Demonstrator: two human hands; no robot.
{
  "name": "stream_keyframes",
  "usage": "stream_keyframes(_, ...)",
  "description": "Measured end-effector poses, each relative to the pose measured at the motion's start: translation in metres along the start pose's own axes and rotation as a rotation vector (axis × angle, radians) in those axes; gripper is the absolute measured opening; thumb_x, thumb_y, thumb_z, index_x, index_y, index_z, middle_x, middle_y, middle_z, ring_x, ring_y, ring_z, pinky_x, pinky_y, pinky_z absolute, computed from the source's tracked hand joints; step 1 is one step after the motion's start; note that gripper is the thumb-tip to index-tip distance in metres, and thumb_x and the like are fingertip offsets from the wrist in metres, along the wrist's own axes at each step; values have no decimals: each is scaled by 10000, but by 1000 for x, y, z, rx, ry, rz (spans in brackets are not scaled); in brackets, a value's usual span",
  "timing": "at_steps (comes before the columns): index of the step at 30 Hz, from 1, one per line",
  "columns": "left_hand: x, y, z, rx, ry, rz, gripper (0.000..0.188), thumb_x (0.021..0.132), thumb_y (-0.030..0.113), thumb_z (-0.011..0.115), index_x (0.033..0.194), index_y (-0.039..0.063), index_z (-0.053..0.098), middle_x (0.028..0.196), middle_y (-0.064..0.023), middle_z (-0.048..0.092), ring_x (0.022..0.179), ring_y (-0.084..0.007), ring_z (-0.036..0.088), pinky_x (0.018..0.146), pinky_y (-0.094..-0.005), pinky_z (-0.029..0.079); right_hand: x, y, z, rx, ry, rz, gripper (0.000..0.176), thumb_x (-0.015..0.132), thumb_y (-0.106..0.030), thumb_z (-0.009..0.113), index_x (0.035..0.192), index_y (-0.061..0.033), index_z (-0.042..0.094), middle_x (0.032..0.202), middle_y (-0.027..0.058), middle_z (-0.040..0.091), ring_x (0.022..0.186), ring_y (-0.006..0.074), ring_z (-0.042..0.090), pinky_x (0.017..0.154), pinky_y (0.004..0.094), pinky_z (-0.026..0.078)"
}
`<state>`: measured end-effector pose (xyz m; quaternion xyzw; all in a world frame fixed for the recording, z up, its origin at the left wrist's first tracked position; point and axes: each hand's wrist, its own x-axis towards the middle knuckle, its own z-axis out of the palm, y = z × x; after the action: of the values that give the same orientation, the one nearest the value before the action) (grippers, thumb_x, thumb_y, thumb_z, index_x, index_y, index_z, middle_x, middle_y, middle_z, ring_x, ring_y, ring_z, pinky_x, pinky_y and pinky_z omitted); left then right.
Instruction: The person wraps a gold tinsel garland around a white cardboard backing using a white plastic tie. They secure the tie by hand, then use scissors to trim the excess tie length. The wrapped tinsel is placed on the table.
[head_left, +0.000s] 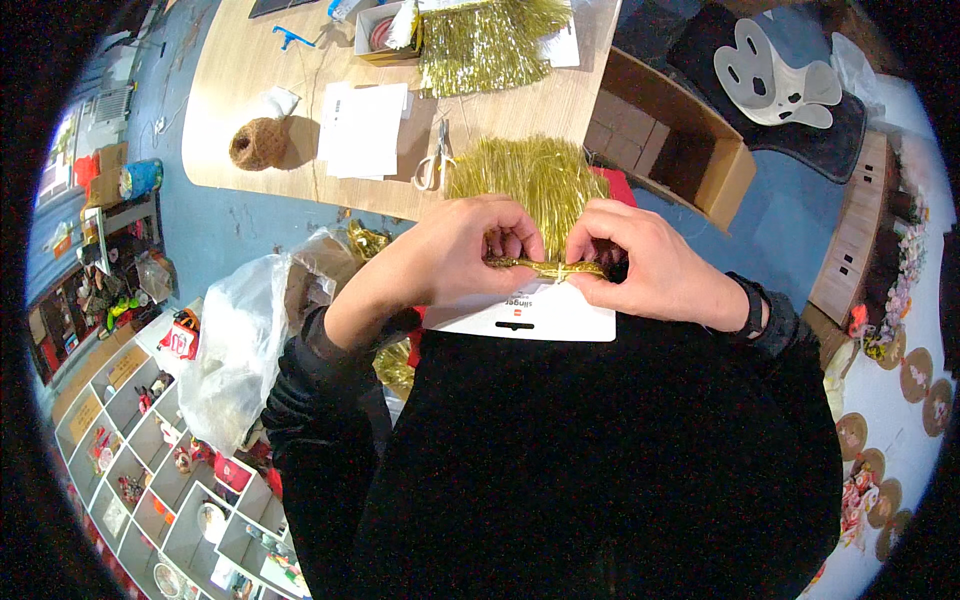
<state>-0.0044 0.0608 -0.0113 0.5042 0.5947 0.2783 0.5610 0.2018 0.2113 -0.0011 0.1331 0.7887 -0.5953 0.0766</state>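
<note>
Close to my body, my left hand (491, 244) and my right hand (637, 259) pinch the gathered top of a gold tinsel garland (536, 180) between thumbs and fingers. A thin pale tie crosses the gathered band midway between the two hands. Under it lies a white cardboard hang card (559, 315) with a slot and some printing, its upper part hidden by my fingers. The loose strands fan away from me over the front edge of the wooden table (277, 191). Scissors with white handles (431, 165) rest on the table, just left of the strands.
A twine ball (259, 144), white cards (367, 131) and more gold tinsel (480, 52) are on the table, with a small box (382, 34) behind. To the right stands an open cardboard box (667, 142). A clear plastic bag (232, 352) and cubby shelves (172, 487) are left.
</note>
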Motion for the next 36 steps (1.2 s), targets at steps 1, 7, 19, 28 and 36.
stream_keyframes(1,0,0,0,-25,-3,-19,227,790,188,793,943,45,705,821,-50,643,741,-149,611,694,-285,517,0,0,-1,-11,-6,8,178,801,-96,732,898,-19,603,849,87,550,772,210,578,694,325,477)
stream_keyframes(7,1,0,-2,-127,-6,-56,196,808,140,788,957,49,699,804,-24,622,743,-114,577,691,-265,501,2,1,-1,25,1,-53,149,808,-85,697,882,-18,586,864,115,576,813,257,607,728,362,499)
stream_keyframes(19,5,-18,-8,-82,-115,55,154,814,53,782,951,74,713,904,-32,637,862,-155,616,777,-284,498,-2,16,-4,-62,-5,-205,133,833,-53,735,892,-15,622,892,95,567,802,244,593,725,329,496)
stream_keyframes(28,-1,-29,-6,-290,-49,-76,200,854,114,792,1018,76,683,900,20,612,797,-72,574,701,-226,489,7,11,-23,-179,5,-246,124,805,-104,726,881,-72,633,1189,119,542,1246,329,464,1066,465,360)
stream_keyframes(36,8,-57,-16,-699,-39,-47,238,842,39,809,1011,65,642,925,44,620,889,-50,584,797,-224,484,32,18,-26,-39,-184,-408,670,735,19,648,1391,-47,525,1548,160,437,1509,405,266,1232,545,197)
